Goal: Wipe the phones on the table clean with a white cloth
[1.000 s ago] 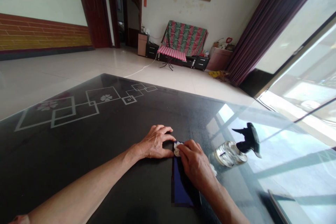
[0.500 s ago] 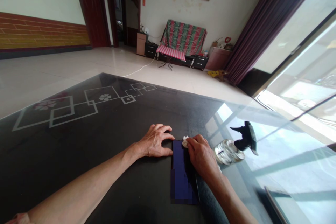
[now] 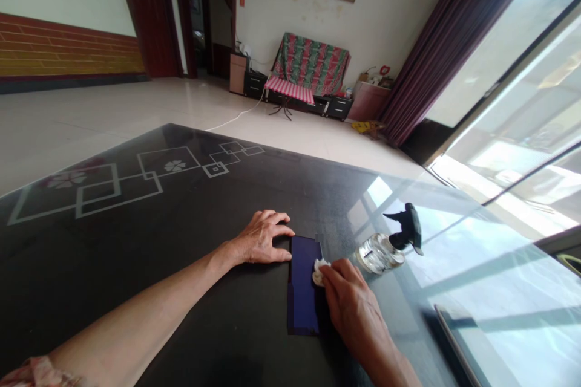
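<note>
A flat, dark blue rectangular slab (image 3: 305, 290), phone-like in shape, lies on the black table. Its exact kind is hard to make out. At its upper left edge rests my left hand (image 3: 262, 237), fingers stretched and apart, thumb and index fingertips touching the edge. My right hand (image 3: 356, 299) pinches a crumpled white tissue (image 3: 318, 272) and presses it on the slab's right side. Part of that side is hidden by the hand and its shadow. Just beyond my right hand a clear spray bottle (image 3: 380, 253) with a black trigger head stands on the glossy surface.
The glossy black table (image 3: 218, 211) has a pattern of white squares and flowers at left. A flat dark object with a pale edge (image 3: 454, 338) lies at lower right. Past the table are a stand with a pink striped cover (image 3: 289, 89) and a purple curtain (image 3: 436, 54).
My right hand has drawn the tissue down along the slab's right side, toward me. My left hand stays at the slab's edge. The whole view has shifted slightly.
</note>
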Action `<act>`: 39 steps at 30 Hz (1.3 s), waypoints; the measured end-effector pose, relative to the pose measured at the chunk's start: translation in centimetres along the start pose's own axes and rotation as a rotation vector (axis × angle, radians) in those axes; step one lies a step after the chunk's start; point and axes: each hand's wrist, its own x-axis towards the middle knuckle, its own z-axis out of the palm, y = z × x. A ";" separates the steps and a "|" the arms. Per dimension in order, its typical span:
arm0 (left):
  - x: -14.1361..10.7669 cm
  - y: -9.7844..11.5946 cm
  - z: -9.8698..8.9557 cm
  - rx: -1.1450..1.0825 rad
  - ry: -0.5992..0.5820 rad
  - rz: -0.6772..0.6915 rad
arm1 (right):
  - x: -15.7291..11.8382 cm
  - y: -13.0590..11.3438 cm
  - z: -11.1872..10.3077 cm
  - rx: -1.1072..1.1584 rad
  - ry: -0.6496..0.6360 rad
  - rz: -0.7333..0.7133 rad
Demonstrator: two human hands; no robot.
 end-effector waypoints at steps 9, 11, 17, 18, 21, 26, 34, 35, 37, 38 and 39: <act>0.0 -0.2 0.2 -0.010 -0.001 -0.001 | -5.5 0.0 -0.6 0.052 -0.056 -0.132; 0.0 -0.1 0.1 -0.019 -0.003 -0.003 | -5.0 0.1 -0.9 0.033 -0.088 -0.135; 0.0 0.1 0.0 -0.014 0.003 -0.003 | 0.1 -0.3 -1.2 -0.052 -0.134 -0.087; 0.0 0.1 0.0 -0.012 0.005 -0.004 | 1.1 -0.3 -1.1 -0.066 -0.127 -0.084; 0.0 0.0 0.1 -0.006 0.013 -0.002 | 3.1 -0.3 -0.7 -0.066 -0.095 -0.085; 0.0 0.1 0.0 -0.013 0.005 -0.009 | 3.1 1.3 -1.2 0.060 -0.142 -0.127; 0.0 0.1 0.0 -0.009 0.008 0.001 | 2.6 2.2 -1.6 0.200 -0.170 -0.151; 0.0 0.0 0.1 -0.009 0.008 0.000 | 2.8 2.1 -1.7 0.199 -0.167 -0.155; 0.0 0.0 0.1 -0.012 0.005 -0.005 | 3.1 1.7 -2.2 0.164 -0.128 -0.164; 0.0 -0.1 0.1 -0.014 0.005 -0.006 | 3.2 1.5 -2.4 0.133 -0.087 -0.164; 0.0 -0.1 0.1 -0.014 0.004 -0.005 | 3.3 1.4 -2.7 0.101 -0.037 -0.158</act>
